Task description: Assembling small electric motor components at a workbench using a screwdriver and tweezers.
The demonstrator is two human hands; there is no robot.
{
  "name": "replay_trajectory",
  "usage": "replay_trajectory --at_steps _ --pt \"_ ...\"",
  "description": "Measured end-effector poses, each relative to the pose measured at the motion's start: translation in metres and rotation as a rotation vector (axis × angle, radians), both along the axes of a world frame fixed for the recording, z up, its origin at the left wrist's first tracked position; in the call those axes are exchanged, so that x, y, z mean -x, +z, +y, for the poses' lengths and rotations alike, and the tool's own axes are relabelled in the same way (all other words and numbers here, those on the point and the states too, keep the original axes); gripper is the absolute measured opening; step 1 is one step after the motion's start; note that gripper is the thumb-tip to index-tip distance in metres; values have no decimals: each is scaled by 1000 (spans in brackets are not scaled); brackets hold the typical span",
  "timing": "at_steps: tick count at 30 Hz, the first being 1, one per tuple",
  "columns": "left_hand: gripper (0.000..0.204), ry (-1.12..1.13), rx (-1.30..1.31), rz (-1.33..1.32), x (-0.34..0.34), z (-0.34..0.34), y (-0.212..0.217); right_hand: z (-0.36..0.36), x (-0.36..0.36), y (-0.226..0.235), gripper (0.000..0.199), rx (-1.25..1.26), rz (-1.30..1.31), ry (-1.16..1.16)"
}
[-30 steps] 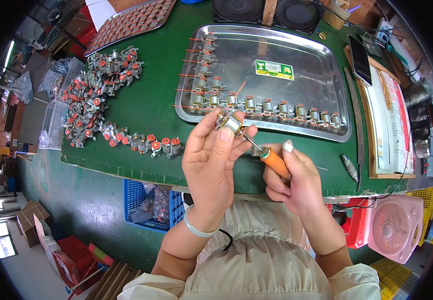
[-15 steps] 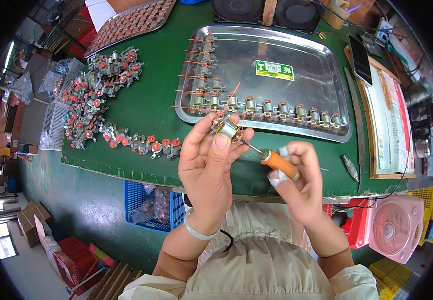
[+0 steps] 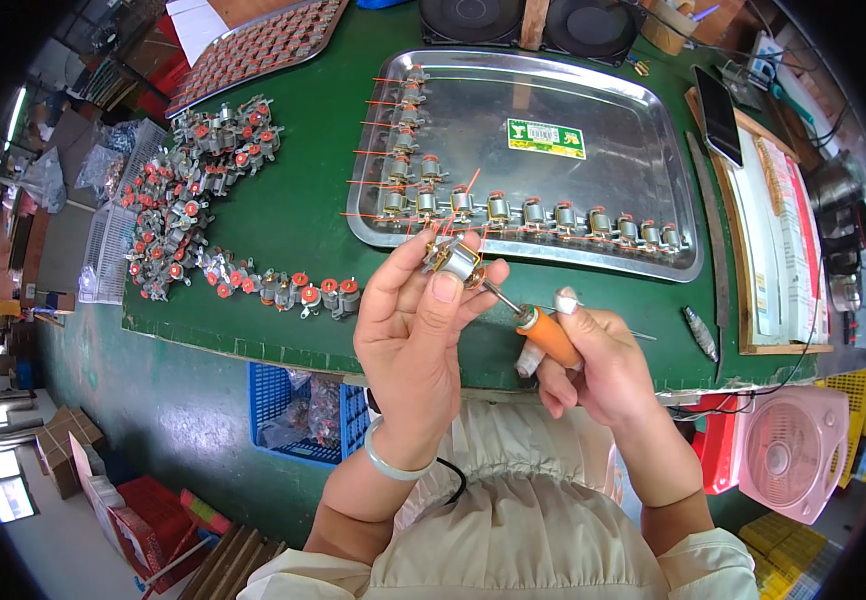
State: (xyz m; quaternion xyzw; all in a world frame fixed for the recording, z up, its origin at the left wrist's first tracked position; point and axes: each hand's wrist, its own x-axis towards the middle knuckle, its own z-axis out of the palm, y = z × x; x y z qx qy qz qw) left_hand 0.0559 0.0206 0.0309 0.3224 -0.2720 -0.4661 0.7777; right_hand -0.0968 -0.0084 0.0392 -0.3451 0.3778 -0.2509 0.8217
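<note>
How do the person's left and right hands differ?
The left hand holds a metal part; the right hand grips an orange-handled tool. The right hand has white wraps on two digits; the left hand's visible fingers show none. A pale bangle circles the left wrist; the right is bare. Both hold something.

Worktop (image 3: 293, 230): deep green, with a paler, worn strip along its near edge.
Tray (image 3: 603, 200): plain silver, its sticker (image 3: 546, 138) green, white and yellow with dark bars.
Rows of parts (image 3: 533, 212) at the tray's left and near edges: silver cylinders touched with red, trailing red wires (image 3: 378, 102).
Left hand (image 3: 418, 325): a part (image 3: 453, 260) in silver and golden yellow.
Right hand (image 3: 598, 365): a tool (image 3: 551, 337) with bright orange handle and grey shaft; white wraps (image 3: 566, 299) on fingertips.
Pile (image 3: 168, 225) at the worktop's left edge: silver-grey, dotted red.
Crate (image 3: 263, 400) below the near edge: blue lattice.
</note>
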Motion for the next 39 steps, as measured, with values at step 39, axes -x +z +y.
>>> replay_trajectory --at_steps 39 --pt "28 -483 -209 -777 -4 6 -19 -49 22 15 45 851 -56 -70"
